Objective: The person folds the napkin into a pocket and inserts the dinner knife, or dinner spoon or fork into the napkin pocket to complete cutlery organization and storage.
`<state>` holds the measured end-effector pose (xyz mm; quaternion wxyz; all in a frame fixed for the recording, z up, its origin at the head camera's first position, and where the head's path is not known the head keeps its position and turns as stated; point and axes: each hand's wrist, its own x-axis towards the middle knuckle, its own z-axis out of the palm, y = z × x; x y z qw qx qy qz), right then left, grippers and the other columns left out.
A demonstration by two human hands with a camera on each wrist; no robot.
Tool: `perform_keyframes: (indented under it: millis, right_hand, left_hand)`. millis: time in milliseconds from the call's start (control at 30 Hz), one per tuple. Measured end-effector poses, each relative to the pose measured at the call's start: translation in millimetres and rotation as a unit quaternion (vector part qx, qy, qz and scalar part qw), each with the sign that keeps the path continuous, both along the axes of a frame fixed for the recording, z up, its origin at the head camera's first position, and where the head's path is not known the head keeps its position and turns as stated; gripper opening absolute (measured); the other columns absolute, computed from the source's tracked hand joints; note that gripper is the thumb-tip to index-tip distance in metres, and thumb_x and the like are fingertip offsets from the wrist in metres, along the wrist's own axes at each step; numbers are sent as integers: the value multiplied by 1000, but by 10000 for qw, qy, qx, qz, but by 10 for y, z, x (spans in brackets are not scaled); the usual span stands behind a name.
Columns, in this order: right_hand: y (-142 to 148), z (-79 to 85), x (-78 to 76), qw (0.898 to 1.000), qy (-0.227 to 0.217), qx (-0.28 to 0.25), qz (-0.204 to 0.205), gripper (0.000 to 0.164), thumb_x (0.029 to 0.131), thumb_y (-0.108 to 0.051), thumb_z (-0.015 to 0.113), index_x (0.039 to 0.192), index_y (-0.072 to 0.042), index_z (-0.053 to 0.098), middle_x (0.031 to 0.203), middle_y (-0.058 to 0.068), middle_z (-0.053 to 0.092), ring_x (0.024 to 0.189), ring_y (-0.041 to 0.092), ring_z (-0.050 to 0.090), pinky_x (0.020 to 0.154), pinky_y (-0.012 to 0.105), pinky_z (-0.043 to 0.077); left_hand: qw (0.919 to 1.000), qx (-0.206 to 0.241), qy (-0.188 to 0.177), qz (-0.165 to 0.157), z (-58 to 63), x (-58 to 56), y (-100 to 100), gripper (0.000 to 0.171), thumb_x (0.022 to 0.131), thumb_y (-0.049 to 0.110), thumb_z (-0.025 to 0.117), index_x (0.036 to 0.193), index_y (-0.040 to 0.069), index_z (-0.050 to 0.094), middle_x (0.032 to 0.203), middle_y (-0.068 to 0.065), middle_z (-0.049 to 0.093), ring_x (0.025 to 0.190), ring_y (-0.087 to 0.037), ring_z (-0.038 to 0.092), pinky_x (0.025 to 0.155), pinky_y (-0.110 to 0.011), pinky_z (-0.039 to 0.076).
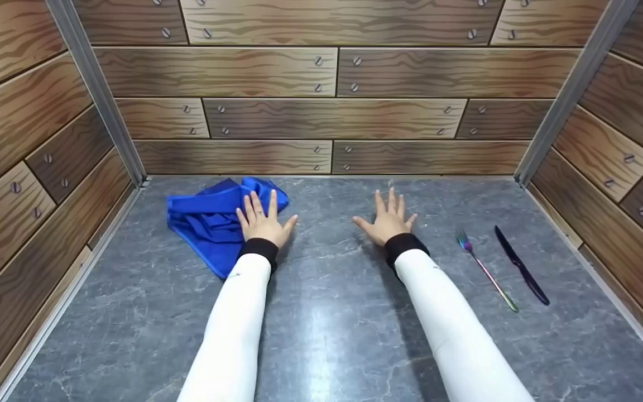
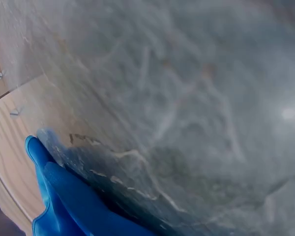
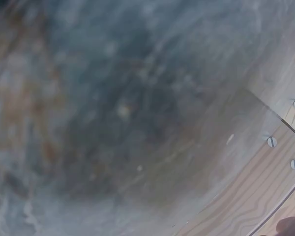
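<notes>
A crumpled blue cloth (image 1: 204, 215) lies at the back left of the grey marbled table, and its folds also show at the lower left of the left wrist view. My left hand (image 1: 264, 224), fingers spread, overlaps the right part of this cloth in the head view. To the right, my right hand (image 1: 388, 224) is stretched palm down with its fingers apart, holding nothing. Further right lie a shiny multicoloured fork (image 1: 486, 272) and, beside it, a dark table knife (image 1: 521, 265), both slanting with their handles toward me.
Wood-patterned panels (image 1: 332, 117) enclose the grey marbled table (image 1: 321, 312) at the back and on both sides. Grey metal posts stand in the rear corners. Light strips edge the left and right sides of the tabletop.
</notes>
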<state>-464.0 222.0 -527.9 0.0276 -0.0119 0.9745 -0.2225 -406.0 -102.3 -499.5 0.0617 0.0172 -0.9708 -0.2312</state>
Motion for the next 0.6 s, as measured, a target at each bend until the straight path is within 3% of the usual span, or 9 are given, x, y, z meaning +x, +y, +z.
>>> perform_keyframes:
  millis: [233,400,500,600]
  right_hand:
    - [-228,421,473,9993,-88,-353,-62,107,115,-68,63,190,-14,10,198,22,-13,184,50,-14,141,88,-6]
    - [-304,486,524,9993,-137,-347,-15,105,116,-65,62,190,-12,10,198,21,-12,185,49,-13,143,86,-2]
    - [-354,471,510,9994,-156,-299,58,103,117,-63,60,190,-12,8,198,22,-12,185,50,-12,143,86,-4]
    - [-419,458,508,9994,-163,-283,153,102,117,-62,60,190,-13,8,198,22,-11,185,51,-10,143,86,-2]
  left_hand:
    - [9988,191,-211,402,-76,20,-18,96,115,56,66,189,13,21,193,-40,3,184,-58,0,148,-77,5]
    - [9921,250,-1024,683,-118,-10,-10,97,118,58,61,189,10,15,194,-37,-2,182,-62,0,145,-81,11]
    - [9867,31,-1495,634,-123,-33,3,95,119,59,57,188,7,18,194,-37,0,182,-61,1,145,-81,13]
    - [9835,-196,-1731,482,-112,-45,44,93,119,60,57,186,5,23,194,-37,6,182,-61,4,145,-81,15]
